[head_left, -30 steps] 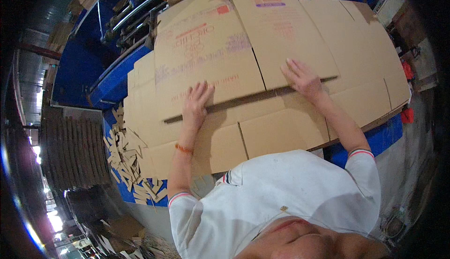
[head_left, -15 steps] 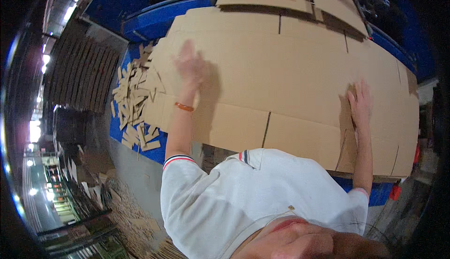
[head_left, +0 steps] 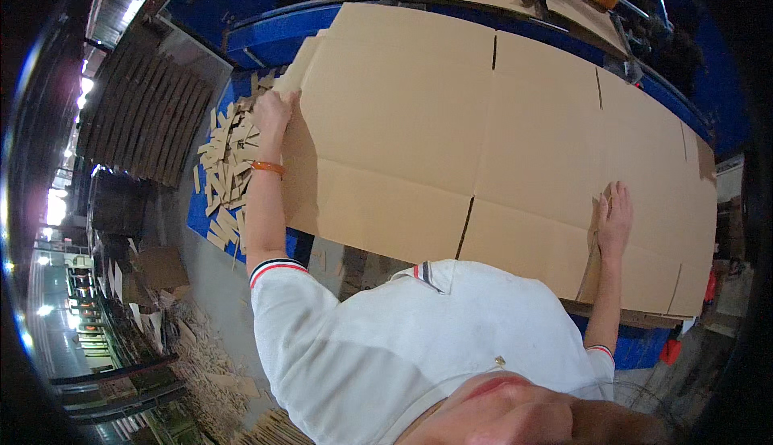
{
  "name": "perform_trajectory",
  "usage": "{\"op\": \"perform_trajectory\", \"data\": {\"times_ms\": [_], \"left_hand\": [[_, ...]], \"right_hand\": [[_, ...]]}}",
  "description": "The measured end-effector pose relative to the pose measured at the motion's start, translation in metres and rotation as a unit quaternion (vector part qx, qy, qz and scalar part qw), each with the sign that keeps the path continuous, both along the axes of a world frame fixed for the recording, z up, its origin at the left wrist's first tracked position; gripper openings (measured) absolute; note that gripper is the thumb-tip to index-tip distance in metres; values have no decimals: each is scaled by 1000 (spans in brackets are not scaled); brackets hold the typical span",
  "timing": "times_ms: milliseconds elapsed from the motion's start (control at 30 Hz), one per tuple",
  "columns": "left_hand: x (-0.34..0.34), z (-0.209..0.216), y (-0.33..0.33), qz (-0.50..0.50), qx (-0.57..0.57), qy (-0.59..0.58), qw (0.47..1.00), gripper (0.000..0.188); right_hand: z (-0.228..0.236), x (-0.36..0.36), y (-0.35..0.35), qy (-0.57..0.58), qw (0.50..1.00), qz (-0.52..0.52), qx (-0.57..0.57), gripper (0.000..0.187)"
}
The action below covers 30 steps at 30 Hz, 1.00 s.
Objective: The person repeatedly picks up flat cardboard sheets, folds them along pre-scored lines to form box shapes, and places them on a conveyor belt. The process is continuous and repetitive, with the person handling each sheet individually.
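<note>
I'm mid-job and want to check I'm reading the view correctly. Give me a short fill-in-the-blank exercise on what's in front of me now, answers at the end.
1. The right hand lies on a sheet of brown ____.
2. The left hand is at that sheet's ____ edge.
3. The bracelet on the left wrist is coloured ____.
4. The table under the scraps is coloured ____.

Missing words: cardboard; left; orange; blue.
</note>
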<state>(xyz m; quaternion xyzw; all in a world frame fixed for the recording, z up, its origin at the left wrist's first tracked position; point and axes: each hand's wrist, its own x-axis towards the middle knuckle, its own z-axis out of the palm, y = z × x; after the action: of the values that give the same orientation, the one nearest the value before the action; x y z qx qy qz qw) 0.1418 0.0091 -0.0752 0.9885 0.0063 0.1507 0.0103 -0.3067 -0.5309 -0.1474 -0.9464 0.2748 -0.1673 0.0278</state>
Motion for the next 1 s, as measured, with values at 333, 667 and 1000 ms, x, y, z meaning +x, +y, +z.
{"op": "perform_trajectory", "data": {"times_ms": [333,667,1000], "left_hand": [[-51,188,20,-309,-441,278,795,42],[-297,30,-21,-172,-853,246,427,65],[-152,87,49,-207,-679,-50,703,53]], "right_hand": [[2,-21,19,-25,1000,2,12,40],[-27,-123,24,-75,975,-206,25,45],[-111,-427,-141,-688,480,-312,445,49]]}}
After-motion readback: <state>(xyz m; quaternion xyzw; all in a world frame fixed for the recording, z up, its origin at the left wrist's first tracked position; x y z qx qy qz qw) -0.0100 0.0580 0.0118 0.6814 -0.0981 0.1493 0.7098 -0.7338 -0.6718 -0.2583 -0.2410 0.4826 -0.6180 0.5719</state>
